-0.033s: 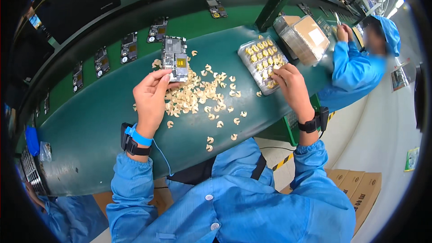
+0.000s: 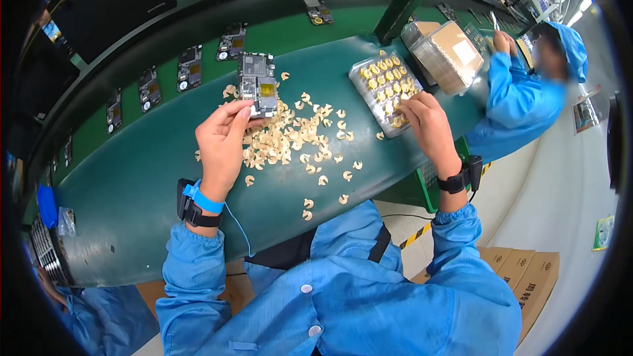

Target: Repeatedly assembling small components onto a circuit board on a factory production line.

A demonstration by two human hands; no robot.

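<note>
Head view: left hand [image 2: 221, 145] pinches the near edge of a small grey circuit board assembly [image 2: 256, 92] between thumb and fingertips, board held flat just over the far-left part of the green tabletop [image 2: 132, 184]. Blue wrist strap [image 2: 201, 199] with a coiled cord on that wrist, dark band beside it.

Right hand [image 2: 428, 125] is curled, fingertips [image 2: 403, 109] pressed together on the near end of a clear plastic tray [image 2: 382, 89] of small yellow parts. Can't tell whether a part sits between the fingertips. Black band on the right wrist.

Between the two hands: a loose pile of cream C-shaped scraps [image 2: 290, 138] scattered on the tabletop, a few strays toward the near edge.

Far side: a row of dark circuit boards [image 2: 188, 69] lies along the green conveyor strip [image 2: 290, 29] behind the tabletop. Right of the tray, a stack of clear trays with a brown card on top [image 2: 445, 49]. Far right, a co-worker in blue coat and cap [image 2: 527, 86] bends over the same line. Cardboard boxes [image 2: 527, 277] on the floor near right.

Versus the earlier frame: no visible difference. Left hand pinches the board at the same spot, right hand is on the same end of the tray, the scrap pile has the same layout, the co-worker has the same posture.
</note>
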